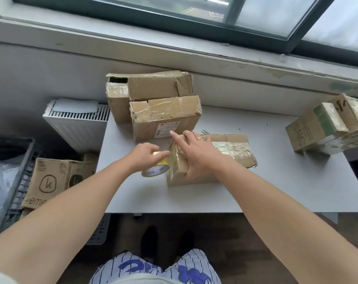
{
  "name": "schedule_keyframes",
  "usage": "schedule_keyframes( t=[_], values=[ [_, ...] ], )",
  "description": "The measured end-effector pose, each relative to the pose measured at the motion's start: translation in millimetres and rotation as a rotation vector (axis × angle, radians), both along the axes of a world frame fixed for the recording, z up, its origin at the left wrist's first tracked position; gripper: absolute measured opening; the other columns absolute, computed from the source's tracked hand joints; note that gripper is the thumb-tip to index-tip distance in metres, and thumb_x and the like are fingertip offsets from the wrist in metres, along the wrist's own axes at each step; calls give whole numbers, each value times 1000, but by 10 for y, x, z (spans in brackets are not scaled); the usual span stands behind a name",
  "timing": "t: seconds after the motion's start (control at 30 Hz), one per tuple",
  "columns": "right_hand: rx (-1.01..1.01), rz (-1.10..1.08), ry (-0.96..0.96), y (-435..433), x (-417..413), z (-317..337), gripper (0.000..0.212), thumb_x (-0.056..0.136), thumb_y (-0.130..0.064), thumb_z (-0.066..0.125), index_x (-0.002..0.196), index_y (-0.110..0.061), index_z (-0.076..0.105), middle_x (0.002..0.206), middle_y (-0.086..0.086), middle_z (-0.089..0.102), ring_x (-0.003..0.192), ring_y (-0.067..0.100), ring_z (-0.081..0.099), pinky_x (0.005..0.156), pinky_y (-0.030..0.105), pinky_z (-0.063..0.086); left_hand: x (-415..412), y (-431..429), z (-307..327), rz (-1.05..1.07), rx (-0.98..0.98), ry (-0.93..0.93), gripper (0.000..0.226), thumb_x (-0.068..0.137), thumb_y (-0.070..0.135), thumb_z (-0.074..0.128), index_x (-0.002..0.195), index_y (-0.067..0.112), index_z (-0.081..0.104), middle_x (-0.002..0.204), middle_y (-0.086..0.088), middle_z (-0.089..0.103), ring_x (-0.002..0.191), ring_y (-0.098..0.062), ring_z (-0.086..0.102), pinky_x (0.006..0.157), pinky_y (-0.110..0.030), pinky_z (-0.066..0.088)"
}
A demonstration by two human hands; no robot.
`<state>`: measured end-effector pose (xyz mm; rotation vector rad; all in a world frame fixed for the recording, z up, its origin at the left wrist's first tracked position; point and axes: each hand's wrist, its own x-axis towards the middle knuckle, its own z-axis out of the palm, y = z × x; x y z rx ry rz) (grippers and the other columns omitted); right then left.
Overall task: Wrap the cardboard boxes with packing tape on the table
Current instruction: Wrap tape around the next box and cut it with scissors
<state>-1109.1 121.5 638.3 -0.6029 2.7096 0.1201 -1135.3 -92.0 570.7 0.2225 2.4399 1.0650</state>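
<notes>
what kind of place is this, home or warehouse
Probably a room in a home, not a warehouse: a small white table below a dark-framed window, a white panel radiator beside it, and only a few worn brown cardboard boxes.

the cardboard box (211, 158) is matt brown, creased, with glossy wrinkled clear tape. the packing tape roll (156, 168) is shiny yellowish film on a white paper core. the table (256, 191) is smooth matt grey.
</notes>
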Motion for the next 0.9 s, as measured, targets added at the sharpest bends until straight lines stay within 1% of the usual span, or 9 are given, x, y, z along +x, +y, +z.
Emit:
schedule_keyframes(
  t=[0.1,0.23,0.3,0.47,0.57,0.63,0.77,0.83,0.9],
  values=[
    [-110,-22,38,198,3,168,130,67,-63,72,159,-34,-14,148,8,28,138,33,33,104,59,37,-94,-68,302,-7,85,29,51,94,47,69,55,19,51,50,10,40,52,-12,39,55,-31,31],
    [-306,-81,97,419,31,461,131,61,-62,74,161,-36,-5,148,0,26,140,23,27,108,46,37,-211,-42,915,-116,115,128,44,94,47,70,59,20,61,50,10,46,46,-7,42,46,-21,33],
    [-429,-106,125,537,40,597,132,58,-58,78,162,-36,-1,149,-4,27,143,20,26,113,46,37,-256,5,1221,-151,97,195,41,93,47,70,60,24,63,48,12,49,44,-5,43,44,-18,33],
    [-679,-199,131,624,92,758,130,58,-48,87,161,-43,6,148,-14,31,141,5,33,114,23,32,-358,119,1739,-263,2,299,28,90,56,69,76,32,73,66,9,68,57,-2,58,49,-14,39],
    [-832,-302,78,737,115,636,128,61,-39,92,159,-48,11,149,-12,32,138,-10,31,111,12,27,-449,107,1842,-300,-144,338,26,89,58,69,78,34,73,72,6,71,66,-9,63,56,-25,47],
    [-937,-433,85,912,146,543,127,63,-30,96,157,-52,14,148,-8,32,136,-12,30,114,16,27,-536,10,1852,-278,-250,326,38,88,60,69,74,25,75,68,2,68,66,-17,62,58,-31,47],
    [-989,-525,107,1070,196,458,124,59,-34,97,149,-66,18,147,-10,32,142,8,35,122,42,31,-623,-51,1732,-253,-402,266,42,82,72,67,80,31,78,76,3,74,76,-16,69,67,-36,58],
    [-993,-523,93,1087,214,446,122,59,-37,97,149,-65,20,149,-14,32,144,9,35,122,46,32,-654,-6,1676,-241,-384,263,43,82,70,68,80,28,78,75,3,73,75,-17,68,65,-36,57],
    [-978,-519,51,1142,251,455,126,61,-33,98,154,-58,17,154,-20,30,146,5,32,122,45,32,-712,1,1665,-236,-328,264,45,83,66,70,69,23,74,64,4,66,63,-17,61,57,-34,47]
  ],
)
